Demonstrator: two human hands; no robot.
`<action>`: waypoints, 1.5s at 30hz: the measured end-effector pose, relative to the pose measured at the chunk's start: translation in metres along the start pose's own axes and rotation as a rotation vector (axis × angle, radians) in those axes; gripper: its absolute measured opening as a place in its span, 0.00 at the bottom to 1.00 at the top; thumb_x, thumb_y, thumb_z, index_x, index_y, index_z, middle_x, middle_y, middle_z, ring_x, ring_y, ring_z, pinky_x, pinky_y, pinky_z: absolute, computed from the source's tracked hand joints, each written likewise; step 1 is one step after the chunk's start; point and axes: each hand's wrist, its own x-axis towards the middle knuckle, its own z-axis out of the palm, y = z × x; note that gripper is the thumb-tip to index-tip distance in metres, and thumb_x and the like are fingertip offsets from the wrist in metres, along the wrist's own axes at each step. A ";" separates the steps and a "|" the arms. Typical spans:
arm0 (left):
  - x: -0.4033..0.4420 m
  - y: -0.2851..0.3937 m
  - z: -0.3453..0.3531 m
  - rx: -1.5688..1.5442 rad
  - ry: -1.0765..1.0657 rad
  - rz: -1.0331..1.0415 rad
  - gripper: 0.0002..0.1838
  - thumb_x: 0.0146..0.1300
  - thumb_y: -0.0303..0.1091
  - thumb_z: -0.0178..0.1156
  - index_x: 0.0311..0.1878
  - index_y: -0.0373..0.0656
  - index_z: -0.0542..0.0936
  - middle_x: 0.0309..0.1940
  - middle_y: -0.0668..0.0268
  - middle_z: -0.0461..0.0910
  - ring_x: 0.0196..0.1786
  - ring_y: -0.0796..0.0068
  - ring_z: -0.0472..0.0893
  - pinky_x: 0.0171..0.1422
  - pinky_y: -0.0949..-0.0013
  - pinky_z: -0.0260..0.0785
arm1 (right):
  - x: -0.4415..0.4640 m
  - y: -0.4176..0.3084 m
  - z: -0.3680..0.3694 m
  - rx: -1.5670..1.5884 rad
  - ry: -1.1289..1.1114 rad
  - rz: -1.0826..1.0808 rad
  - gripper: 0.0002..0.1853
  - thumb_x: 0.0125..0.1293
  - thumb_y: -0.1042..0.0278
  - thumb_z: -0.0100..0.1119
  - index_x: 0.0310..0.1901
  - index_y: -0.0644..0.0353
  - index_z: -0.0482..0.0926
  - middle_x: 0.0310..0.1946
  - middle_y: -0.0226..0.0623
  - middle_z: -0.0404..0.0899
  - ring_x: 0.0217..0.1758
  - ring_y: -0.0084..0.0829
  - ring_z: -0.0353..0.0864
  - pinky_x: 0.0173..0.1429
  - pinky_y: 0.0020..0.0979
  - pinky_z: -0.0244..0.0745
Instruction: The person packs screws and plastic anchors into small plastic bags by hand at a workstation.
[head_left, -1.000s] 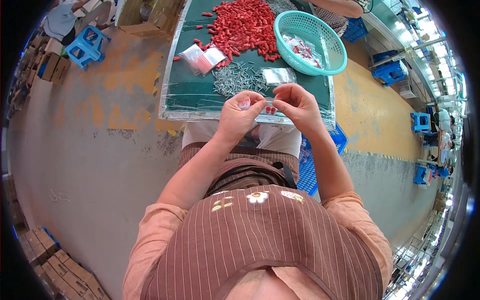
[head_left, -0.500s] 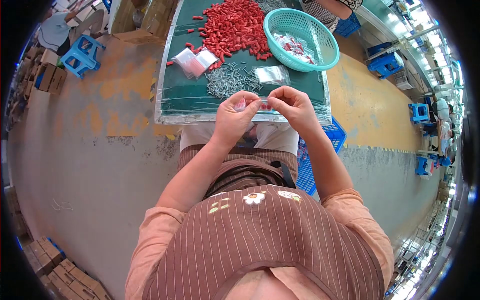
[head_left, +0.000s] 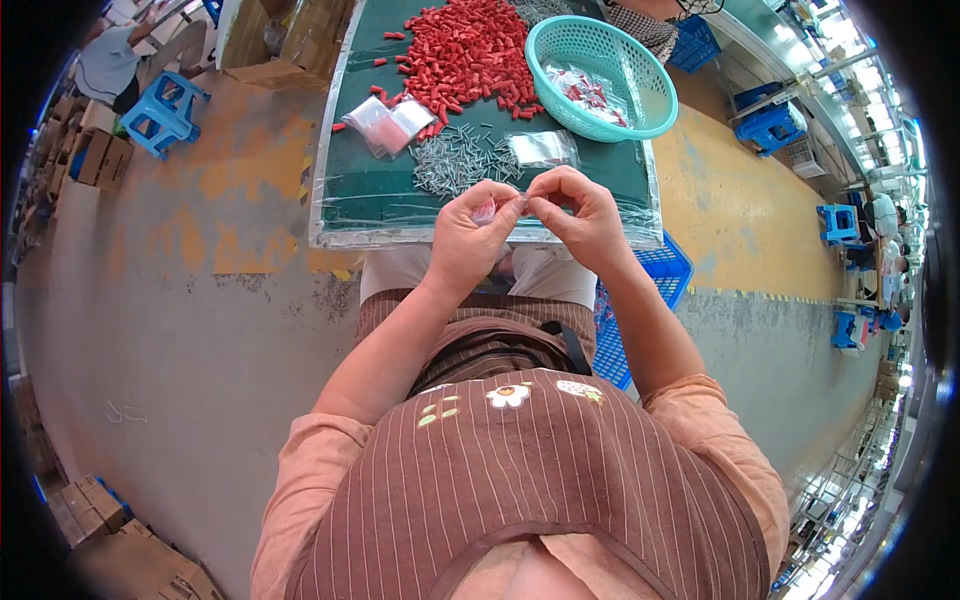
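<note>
A small clear plastic bag [head_left: 484,212], with pink-red showing through it, is pinched in my left hand [head_left: 462,238] over the table's near edge. My right hand [head_left: 592,226] has thumb and forefinger closed at the bag's edge, and its fingertips meet those of my left hand. Fingers cover most of the bag, so its contents cannot be made out. Just beyond my hands lies a heap of grey screws [head_left: 455,162]. Flat clear bags [head_left: 543,150] lie to its right, and more plastic bags [head_left: 390,125] to its left.
Red plastic wall plugs [head_left: 470,55] are piled farther back on the green table [head_left: 375,205]. A turquoise basket [head_left: 655,95] holds filled bags at the right edge. Below the table stands a blue crate [head_left: 672,262]. Another person's arm [head_left: 650,8] shows at the top.
My right hand has moved slightly left, closing the gap to my left hand. The red pieces that showed between the hands are now hidden.
</note>
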 end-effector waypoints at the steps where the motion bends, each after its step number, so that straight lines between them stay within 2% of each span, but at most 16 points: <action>1: 0.000 -0.001 0.001 0.001 -0.006 0.024 0.03 0.67 0.29 0.62 0.38 0.40 0.82 0.32 0.76 0.76 0.36 0.88 0.71 0.41 0.81 0.64 | 0.000 0.001 0.001 0.030 0.015 0.024 0.04 0.60 0.75 0.63 0.37 0.64 0.80 0.34 0.30 0.79 0.37 0.18 0.76 0.44 0.22 0.72; 3: 0.001 -0.003 0.002 0.003 -0.015 0.071 0.03 0.66 0.30 0.62 0.38 0.41 0.81 0.31 0.77 0.75 0.35 0.89 0.70 0.37 0.81 0.63 | -0.002 0.003 0.001 0.079 0.016 0.056 0.04 0.60 0.75 0.62 0.37 0.64 0.80 0.33 0.30 0.79 0.37 0.18 0.77 0.44 0.22 0.72; 6: 0.000 0.004 0.002 -0.116 -0.076 -0.194 0.06 0.67 0.33 0.62 0.42 0.41 0.80 0.29 0.76 0.73 0.33 0.88 0.69 0.30 0.80 0.61 | -0.005 -0.003 -0.004 0.115 0.014 0.094 0.04 0.61 0.75 0.61 0.36 0.65 0.78 0.32 0.30 0.79 0.36 0.19 0.78 0.43 0.22 0.73; 10: 0.004 -0.003 -0.011 -0.510 -0.114 -0.416 0.10 0.69 0.34 0.54 0.50 0.40 0.75 0.33 0.68 0.74 0.29 0.83 0.69 0.25 0.79 0.62 | -0.022 -0.009 -0.043 0.121 0.054 0.188 0.03 0.63 0.75 0.58 0.36 0.65 0.77 0.31 0.31 0.79 0.36 0.20 0.80 0.43 0.22 0.75; 12: 0.004 -0.006 -0.023 -0.745 -0.121 -0.501 0.12 0.69 0.31 0.50 0.53 0.40 0.73 0.36 0.63 0.75 0.28 0.79 0.70 0.26 0.79 0.64 | -0.039 -0.010 -0.087 -0.030 0.000 0.267 0.05 0.62 0.76 0.58 0.38 0.66 0.78 0.32 0.31 0.80 0.36 0.20 0.80 0.42 0.22 0.75; 15: 0.003 -0.009 -0.025 -0.747 -0.064 -0.510 0.14 0.66 0.27 0.46 0.54 0.39 0.72 0.44 0.56 0.75 0.32 0.76 0.73 0.26 0.78 0.67 | -0.058 -0.021 -0.120 -0.416 0.143 0.297 0.07 0.62 0.76 0.59 0.42 0.67 0.79 0.33 0.31 0.80 0.35 0.19 0.79 0.43 0.22 0.75; 18: 0.005 -0.003 -0.022 -0.549 -0.075 -0.552 0.16 0.65 0.26 0.45 0.55 0.39 0.71 0.50 0.53 0.75 0.44 0.67 0.79 0.34 0.71 0.77 | -0.061 -0.020 -0.113 -0.257 0.220 0.239 0.10 0.62 0.75 0.60 0.45 0.67 0.80 0.34 0.31 0.81 0.35 0.19 0.78 0.42 0.22 0.74; 21: 0.006 -0.008 -0.013 -0.555 -0.106 -0.482 0.20 0.66 0.26 0.46 0.61 0.39 0.67 0.60 0.50 0.70 0.55 0.58 0.78 0.47 0.61 0.81 | -0.048 -0.023 -0.077 -0.204 0.167 0.210 0.10 0.63 0.74 0.61 0.45 0.65 0.80 0.34 0.30 0.81 0.37 0.19 0.78 0.44 0.22 0.74; 23: 0.005 -0.004 -0.010 -0.618 -0.136 -0.434 0.23 0.67 0.26 0.47 0.66 0.39 0.62 0.63 0.51 0.67 0.59 0.56 0.76 0.54 0.59 0.79 | -0.037 -0.016 -0.046 -0.128 0.099 0.184 0.09 0.63 0.72 0.62 0.44 0.64 0.80 0.38 0.33 0.80 0.39 0.21 0.79 0.46 0.23 0.74; 25: 0.002 -0.002 -0.008 -0.660 -0.157 -0.393 0.26 0.68 0.26 0.47 0.69 0.40 0.58 0.66 0.52 0.63 0.61 0.56 0.75 0.58 0.58 0.77 | -0.025 -0.008 -0.017 -0.265 0.018 -0.013 0.09 0.66 0.75 0.59 0.46 0.66 0.78 0.44 0.33 0.77 0.42 0.19 0.78 0.43 0.21 0.76; 27: 0.000 -0.002 -0.008 -0.683 -0.171 -0.361 0.29 0.69 0.26 0.48 0.72 0.40 0.55 0.68 0.53 0.60 0.62 0.58 0.74 0.60 0.58 0.76 | -0.017 0.008 0.011 -0.160 0.035 0.036 0.09 0.63 0.73 0.62 0.43 0.65 0.79 0.45 0.37 0.77 0.41 0.26 0.79 0.45 0.26 0.76; 31: 0.001 -0.013 -0.013 -0.629 -0.130 -0.315 0.25 0.70 0.26 0.49 0.69 0.41 0.61 0.64 0.55 0.67 0.60 0.63 0.75 0.59 0.56 0.76 | -0.011 0.015 0.032 -0.065 0.030 0.172 0.07 0.61 0.72 0.63 0.38 0.65 0.79 0.47 0.40 0.76 0.40 0.32 0.80 0.46 0.31 0.76; 32: 0.000 -0.014 -0.015 -0.618 -0.110 -0.322 0.23 0.70 0.26 0.49 0.67 0.42 0.63 0.62 0.56 0.69 0.59 0.64 0.76 0.57 0.57 0.77 | -0.009 0.017 0.033 -0.052 0.050 0.114 0.06 0.60 0.71 0.63 0.35 0.65 0.78 0.43 0.40 0.77 0.39 0.31 0.80 0.43 0.28 0.76; 35: 0.000 -0.013 -0.019 -0.532 -0.044 -0.396 0.14 0.70 0.27 0.51 0.58 0.43 0.70 0.55 0.59 0.75 0.53 0.68 0.79 0.48 0.62 0.81 | -0.007 0.019 0.028 -0.159 0.075 -0.050 0.06 0.62 0.71 0.63 0.35 0.65 0.78 0.38 0.37 0.78 0.35 0.27 0.78 0.37 0.26 0.76; 38: 0.001 -0.015 -0.019 -0.469 0.001 -0.444 0.07 0.69 0.29 0.55 0.49 0.44 0.73 0.48 0.61 0.79 0.45 0.71 0.81 0.36 0.69 0.80 | -0.011 0.021 0.026 0.019 0.097 0.211 0.07 0.64 0.69 0.62 0.35 0.65 0.78 0.32 0.31 0.78 0.31 0.21 0.75 0.32 0.25 0.73; 45: 0.004 -0.010 -0.020 -0.393 -0.001 -0.429 0.07 0.66 0.29 0.61 0.44 0.45 0.74 0.38 0.66 0.80 0.32 0.78 0.80 0.28 0.77 0.75 | -0.010 0.031 0.018 0.111 0.032 0.248 0.08 0.66 0.67 0.62 0.36 0.64 0.79 0.27 0.26 0.77 0.31 0.15 0.72 0.31 0.22 0.70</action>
